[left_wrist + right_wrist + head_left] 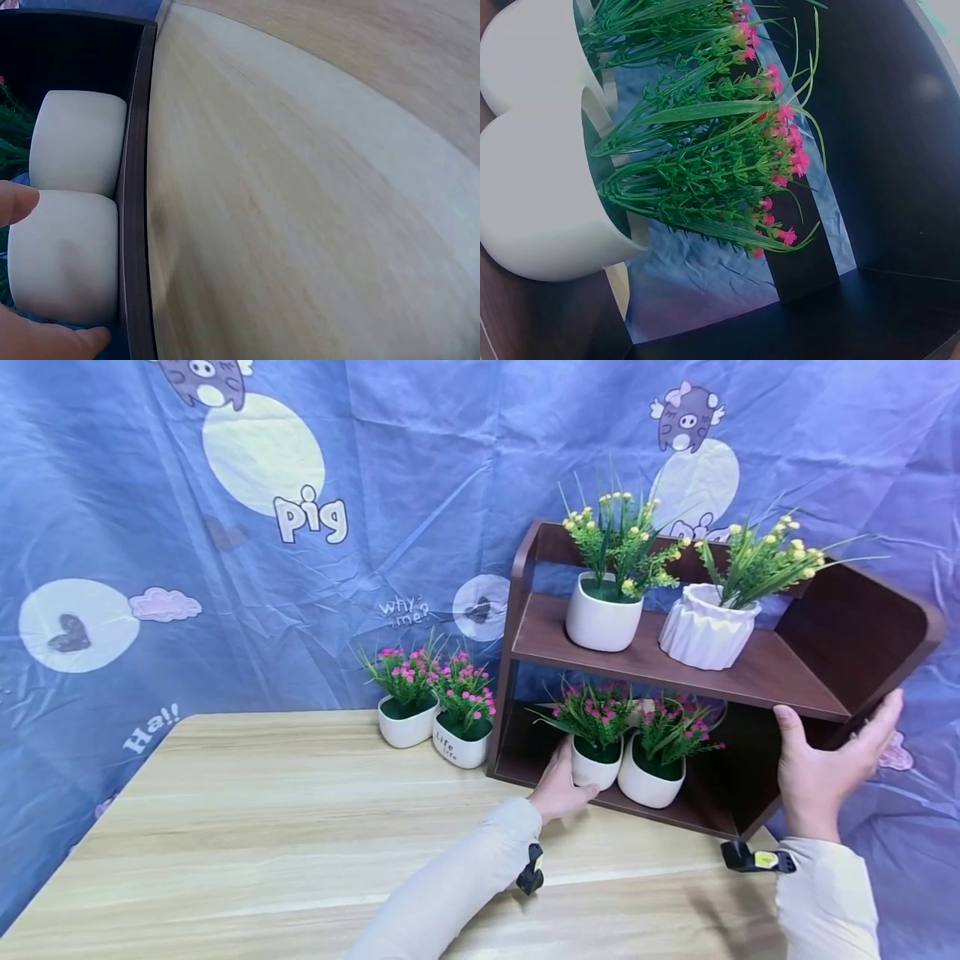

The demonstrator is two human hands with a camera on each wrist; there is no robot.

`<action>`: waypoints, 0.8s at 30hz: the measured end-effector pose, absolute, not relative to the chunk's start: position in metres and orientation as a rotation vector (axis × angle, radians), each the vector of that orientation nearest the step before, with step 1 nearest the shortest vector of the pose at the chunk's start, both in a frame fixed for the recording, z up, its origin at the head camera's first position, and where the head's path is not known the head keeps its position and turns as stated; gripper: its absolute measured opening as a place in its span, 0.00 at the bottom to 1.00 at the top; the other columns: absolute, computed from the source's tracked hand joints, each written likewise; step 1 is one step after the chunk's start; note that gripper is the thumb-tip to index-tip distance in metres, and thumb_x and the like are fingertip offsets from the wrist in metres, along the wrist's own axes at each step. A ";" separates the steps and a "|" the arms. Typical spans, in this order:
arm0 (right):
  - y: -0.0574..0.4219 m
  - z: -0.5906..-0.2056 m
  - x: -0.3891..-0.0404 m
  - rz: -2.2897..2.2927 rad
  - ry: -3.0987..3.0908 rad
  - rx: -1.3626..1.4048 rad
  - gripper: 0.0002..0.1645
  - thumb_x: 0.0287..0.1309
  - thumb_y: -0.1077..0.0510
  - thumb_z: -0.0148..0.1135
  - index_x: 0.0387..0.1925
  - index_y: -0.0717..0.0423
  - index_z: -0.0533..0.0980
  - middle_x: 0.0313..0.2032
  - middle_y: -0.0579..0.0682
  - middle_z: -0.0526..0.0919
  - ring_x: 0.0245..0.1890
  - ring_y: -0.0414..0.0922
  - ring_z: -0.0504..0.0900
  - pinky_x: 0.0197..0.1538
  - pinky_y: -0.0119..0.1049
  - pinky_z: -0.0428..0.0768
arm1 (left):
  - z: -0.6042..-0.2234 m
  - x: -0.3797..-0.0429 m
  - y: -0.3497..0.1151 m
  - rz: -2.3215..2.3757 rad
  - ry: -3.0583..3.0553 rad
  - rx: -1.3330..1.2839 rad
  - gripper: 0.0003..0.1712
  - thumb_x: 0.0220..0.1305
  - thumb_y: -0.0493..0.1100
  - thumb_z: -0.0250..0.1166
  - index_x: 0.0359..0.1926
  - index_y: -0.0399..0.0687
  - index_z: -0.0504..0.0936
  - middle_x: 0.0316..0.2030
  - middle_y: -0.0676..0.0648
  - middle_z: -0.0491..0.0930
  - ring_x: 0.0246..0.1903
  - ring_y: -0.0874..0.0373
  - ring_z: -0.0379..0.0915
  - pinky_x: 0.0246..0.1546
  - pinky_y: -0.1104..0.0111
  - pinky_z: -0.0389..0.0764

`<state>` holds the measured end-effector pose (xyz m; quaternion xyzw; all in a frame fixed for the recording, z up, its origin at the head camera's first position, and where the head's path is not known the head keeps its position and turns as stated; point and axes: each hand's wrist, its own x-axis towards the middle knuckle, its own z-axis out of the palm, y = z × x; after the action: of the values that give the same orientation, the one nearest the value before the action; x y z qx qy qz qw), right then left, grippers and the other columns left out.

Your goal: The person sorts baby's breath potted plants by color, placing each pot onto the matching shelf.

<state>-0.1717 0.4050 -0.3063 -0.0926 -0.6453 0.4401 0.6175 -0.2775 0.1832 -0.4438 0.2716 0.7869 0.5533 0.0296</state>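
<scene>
My left hand (562, 787) grips the left of two white flowerpots (592, 766) with pink flowers on the lower board of a dark brown shelf (806, 681). In the left wrist view its thumb and a finger lie around the white pot (64, 259). Right beside that pot stands the second pink-flowered pot (651, 781). My right hand (828, 772) rests spread at the shelf's right side panel, thumb up at the upper board's front edge, fingers on the outer side. The right wrist view shows the flowers (780, 161) inside the lower compartment, without the hand.
On the upper board stand a smooth white pot (603, 620) and a ribbed white pot (708, 631), both with yellow flowers. Two more pink-flowered pots, one plain (407, 727) and one lettered (461, 747), stand left of the shelf on the wooden table (262, 827). A blue printed cloth (420, 485) hangs behind.
</scene>
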 end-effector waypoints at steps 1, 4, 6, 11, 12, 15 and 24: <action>0.405 -0.306 -0.172 1.014 -1.486 -0.211 0.61 0.41 0.53 0.77 0.71 0.63 0.52 0.71 0.51 0.56 0.70 0.39 0.55 0.70 0.24 0.51 | -0.444 -0.277 0.182 1.712 2.446 0.868 0.51 0.53 0.39 0.69 0.73 0.41 0.51 0.69 0.38 0.57 0.67 0.47 0.57 0.67 0.61 0.61; 0.405 -0.307 -0.173 1.022 -1.482 -0.206 0.61 0.40 0.53 0.77 0.71 0.63 0.52 0.71 0.51 0.56 0.70 0.39 0.55 0.70 0.24 0.51 | -0.444 -0.277 0.181 1.740 2.439 0.895 0.50 0.53 0.39 0.68 0.73 0.39 0.51 0.69 0.36 0.57 0.67 0.45 0.57 0.67 0.60 0.61; 0.405 -0.307 -0.173 1.019 -1.484 -0.208 0.61 0.41 0.53 0.77 0.71 0.63 0.52 0.71 0.51 0.56 0.70 0.39 0.55 0.69 0.23 0.51 | -0.445 -0.279 0.182 1.722 2.448 0.880 0.50 0.52 0.39 0.69 0.73 0.39 0.52 0.68 0.36 0.58 0.66 0.46 0.58 0.67 0.61 0.61; 0.406 -0.306 -0.173 1.010 -1.489 -0.216 0.60 0.41 0.55 0.77 0.71 0.62 0.52 0.71 0.51 0.56 0.69 0.39 0.55 0.69 0.23 0.51 | -0.445 -0.281 0.186 1.665 2.446 0.847 0.53 0.50 0.36 0.70 0.73 0.39 0.50 0.70 0.38 0.56 0.67 0.46 0.56 0.68 0.61 0.59; 0.406 -0.306 -0.173 1.010 -1.490 -0.216 0.60 0.41 0.54 0.77 0.71 0.62 0.52 0.71 0.51 0.56 0.69 0.39 0.55 0.69 0.23 0.51 | -0.445 -0.281 0.186 1.655 2.445 0.858 0.53 0.50 0.36 0.71 0.73 0.40 0.50 0.70 0.38 0.56 0.67 0.46 0.56 0.68 0.62 0.59; 0.405 -0.306 -0.173 1.015 -1.486 -0.208 0.61 0.41 0.54 0.77 0.71 0.63 0.52 0.71 0.51 0.56 0.70 0.39 0.55 0.69 0.23 0.50 | -0.445 -0.281 0.187 1.647 2.425 0.899 0.53 0.50 0.36 0.71 0.73 0.40 0.50 0.70 0.38 0.56 0.68 0.46 0.56 0.68 0.60 0.60; 0.404 -0.306 -0.173 1.021 -1.471 -0.195 0.60 0.40 0.54 0.78 0.71 0.63 0.53 0.71 0.51 0.57 0.69 0.39 0.56 0.69 0.24 0.51 | -0.451 -0.279 0.194 1.591 2.411 1.024 0.52 0.54 0.40 0.68 0.74 0.45 0.49 0.71 0.40 0.56 0.68 0.48 0.55 0.67 0.64 0.61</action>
<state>-0.1728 0.4043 -0.3058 -0.0847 -0.6401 0.4443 0.6210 -0.2793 0.1939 -0.4507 0.3340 0.7861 0.5187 0.0382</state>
